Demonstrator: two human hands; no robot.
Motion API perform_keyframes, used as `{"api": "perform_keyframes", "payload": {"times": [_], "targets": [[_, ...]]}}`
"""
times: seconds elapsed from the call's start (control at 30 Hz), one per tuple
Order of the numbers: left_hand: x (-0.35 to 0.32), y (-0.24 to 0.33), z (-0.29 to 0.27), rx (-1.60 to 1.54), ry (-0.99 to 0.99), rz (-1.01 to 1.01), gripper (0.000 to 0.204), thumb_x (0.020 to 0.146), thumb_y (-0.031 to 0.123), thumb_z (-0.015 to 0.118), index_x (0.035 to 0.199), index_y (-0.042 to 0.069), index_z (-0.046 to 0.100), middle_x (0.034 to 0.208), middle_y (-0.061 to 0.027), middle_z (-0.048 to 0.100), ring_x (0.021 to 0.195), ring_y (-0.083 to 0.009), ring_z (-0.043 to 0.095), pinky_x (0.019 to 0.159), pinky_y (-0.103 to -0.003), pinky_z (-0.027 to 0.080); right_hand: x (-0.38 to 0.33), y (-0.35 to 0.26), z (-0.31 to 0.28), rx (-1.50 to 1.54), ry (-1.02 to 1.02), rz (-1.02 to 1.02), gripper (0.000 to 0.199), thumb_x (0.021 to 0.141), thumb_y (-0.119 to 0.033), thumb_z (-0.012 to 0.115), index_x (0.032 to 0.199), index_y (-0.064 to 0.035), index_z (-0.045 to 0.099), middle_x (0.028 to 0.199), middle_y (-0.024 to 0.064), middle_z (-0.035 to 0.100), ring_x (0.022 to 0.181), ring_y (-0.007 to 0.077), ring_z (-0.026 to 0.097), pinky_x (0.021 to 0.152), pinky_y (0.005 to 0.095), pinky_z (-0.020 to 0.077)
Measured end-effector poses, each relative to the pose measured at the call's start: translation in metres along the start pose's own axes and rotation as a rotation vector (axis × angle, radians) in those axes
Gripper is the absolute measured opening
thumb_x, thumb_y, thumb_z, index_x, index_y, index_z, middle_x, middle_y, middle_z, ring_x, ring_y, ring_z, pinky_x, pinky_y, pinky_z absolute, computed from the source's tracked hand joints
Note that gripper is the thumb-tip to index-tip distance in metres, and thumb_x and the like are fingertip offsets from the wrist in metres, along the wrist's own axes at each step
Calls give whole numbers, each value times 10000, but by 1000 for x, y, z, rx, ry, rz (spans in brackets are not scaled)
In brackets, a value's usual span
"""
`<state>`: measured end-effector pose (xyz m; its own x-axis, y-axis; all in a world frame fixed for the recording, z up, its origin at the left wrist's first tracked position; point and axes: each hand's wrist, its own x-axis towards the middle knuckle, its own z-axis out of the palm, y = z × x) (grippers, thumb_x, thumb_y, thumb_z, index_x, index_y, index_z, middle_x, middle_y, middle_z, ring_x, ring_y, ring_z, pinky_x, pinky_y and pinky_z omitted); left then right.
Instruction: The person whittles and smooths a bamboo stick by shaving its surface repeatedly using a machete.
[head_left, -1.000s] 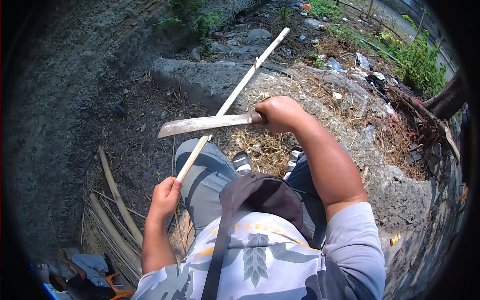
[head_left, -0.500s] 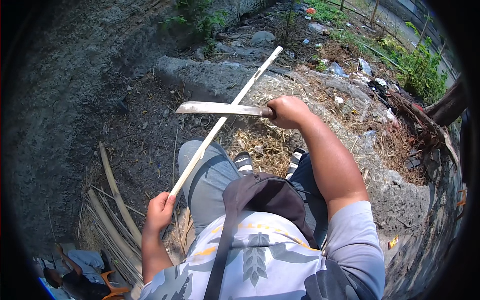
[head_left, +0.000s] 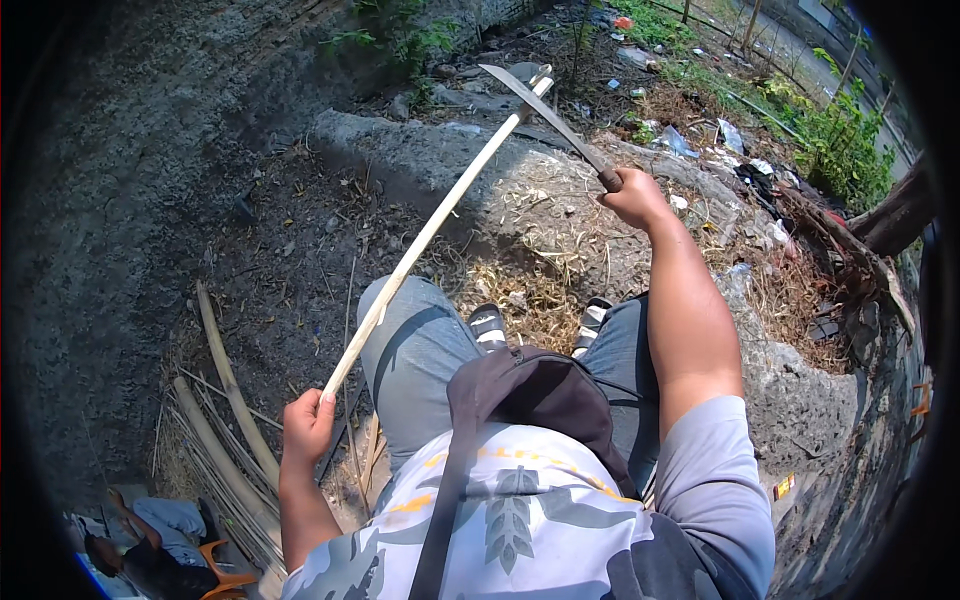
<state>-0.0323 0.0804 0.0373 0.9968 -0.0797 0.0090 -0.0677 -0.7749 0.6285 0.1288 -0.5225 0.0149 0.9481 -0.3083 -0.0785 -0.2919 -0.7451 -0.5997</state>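
Note:
My left hand (head_left: 308, 425) grips the near end of a long pale bamboo strip (head_left: 435, 230) that slants up and away across my left knee to the concrete slab. My right hand (head_left: 632, 198) is shut on the handle of a long metal knife (head_left: 545, 112). The blade reaches up and to the left, and its tip lies beside the far end of the strip. My two sandalled feet (head_left: 540, 325) rest on dry straw below the strip.
Several bamboo poles (head_left: 225, 420) lie on the dirt at my lower left. Another person (head_left: 150, 545) sits by an orange chair at the bottom left corner. A rough concrete slab (head_left: 790, 390) runs on my right, with litter and green weeds (head_left: 830, 140) beyond.
My right hand has swung the knife from lying crosswise over the strip's middle up to the strip's far end. My left hand keeps its hold near my knee.

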Motion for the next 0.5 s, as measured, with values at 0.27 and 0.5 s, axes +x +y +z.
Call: {"api": "perform_keyframes", "payload": {"times": [0.27,0.5], "targets": [[16,4,17,-3,15,-71,314,1036,255,619,858,-4,638,625,24,492,600,-62,411,526,-301,361,-26,-53,28,-152,-14,-389,273,814,-282,786,985,-87,698,905,191,724,893,405,696,773,490,542],[19,3,30,-100,-13,-98,307,1048,270,618,901,3,658,633,42,495,609,-51,419,528,-282,359,-49,-92,44,-322,-160,-697,169,795,-252,739,839,-112,657,821,140,708,827,390,695,731,511,552]]}}
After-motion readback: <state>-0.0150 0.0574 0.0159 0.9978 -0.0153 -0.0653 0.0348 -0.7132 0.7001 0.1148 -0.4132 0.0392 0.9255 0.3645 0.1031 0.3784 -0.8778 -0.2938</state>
